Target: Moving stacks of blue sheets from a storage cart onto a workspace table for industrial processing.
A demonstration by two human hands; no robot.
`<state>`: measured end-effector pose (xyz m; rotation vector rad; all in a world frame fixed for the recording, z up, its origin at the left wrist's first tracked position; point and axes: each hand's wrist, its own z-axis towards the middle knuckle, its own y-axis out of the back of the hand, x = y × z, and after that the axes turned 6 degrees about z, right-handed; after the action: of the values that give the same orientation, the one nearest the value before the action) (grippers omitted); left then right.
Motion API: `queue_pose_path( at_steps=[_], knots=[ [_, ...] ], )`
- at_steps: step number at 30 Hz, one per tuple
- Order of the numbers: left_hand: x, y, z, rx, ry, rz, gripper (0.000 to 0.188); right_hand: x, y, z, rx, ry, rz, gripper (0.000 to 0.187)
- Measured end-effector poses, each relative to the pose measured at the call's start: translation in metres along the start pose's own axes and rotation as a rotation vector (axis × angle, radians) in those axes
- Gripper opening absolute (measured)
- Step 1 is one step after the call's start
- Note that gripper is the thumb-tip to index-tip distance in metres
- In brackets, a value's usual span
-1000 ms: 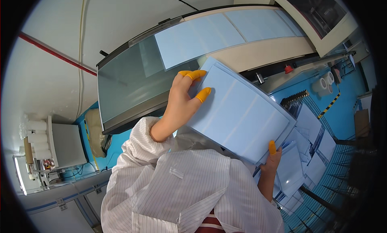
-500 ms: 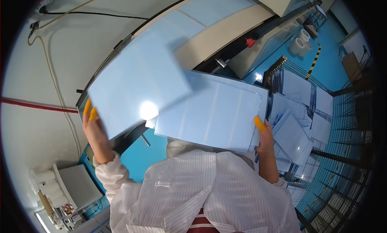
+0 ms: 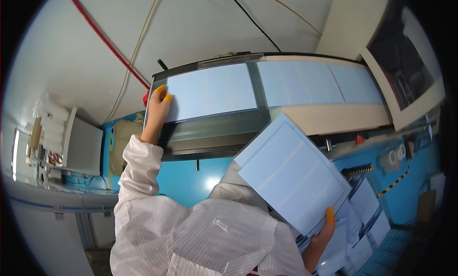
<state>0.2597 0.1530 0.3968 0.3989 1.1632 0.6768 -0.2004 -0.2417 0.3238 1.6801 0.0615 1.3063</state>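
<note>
At the left end of a conveyor-like machine bed (image 3: pixel 305 119), a pale blue glossy sheet (image 3: pixel 212 92) lies flat over the dark end section. My left hand (image 3: pixel 157 109), with yellow finger covers on its fingertips, grips that sheet at its left edge. Lower right, my right hand (image 3: pixel 324 235) is closed on the near corner of a small stack of similar pale blue sheets (image 3: pixel 296 173). The stack is tilted, its far corner reaching the machine's front edge, and its sheets are slightly fanned. One finger, in a yellow cover, lies on top; the rest are mostly hidden beneath.
More blue sheets (image 3: pixel 298 83) lie in a row on the beige belt, toward a cream machine housing (image 3: pixel 417 97). A red knob (image 3: pixel 359 139) sits on the front rail. Loose sheets (image 3: pixel 365 202) fill a rack at lower right. White rolls (image 3: pixel 392 159) stand on the blue floor.
My left hand has brought its sheet from mid-air down onto the machine's left end. My right hand has swung the stack down and to the right, away from the bed. The view has turned left.
</note>
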Motion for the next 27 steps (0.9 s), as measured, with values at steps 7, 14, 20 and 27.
queue_pose_path(
  at_steps=[7, 14, 20, 27],
  knots=[
    [-0.03, 0.022, -0.027, 0.366, -0.312, 0.641, 0.082, 0.025, -0.006, 0.003, -0.061, 0.083, 0.002, 0.073],
    [-0.051, -0.001, -0.032, 0.27, -0.413, 0.627, 0.089, 0.057, -0.01, 0.02, -0.18, -0.553, 1.084, 0.03],
    [-0.067, -0.023, -0.035, 0.25, -0.49, 0.643, 0.087, 0.043, -0.012, 0.018, -0.201, -0.594, 1.217, 0.03],
    [-0.089, -0.04, -0.042, 0.246, -0.506, 0.692, 0.082, 0.047, -0.011, 0.013, -0.201, -0.592, 1.257, 0.029]
  ],
)
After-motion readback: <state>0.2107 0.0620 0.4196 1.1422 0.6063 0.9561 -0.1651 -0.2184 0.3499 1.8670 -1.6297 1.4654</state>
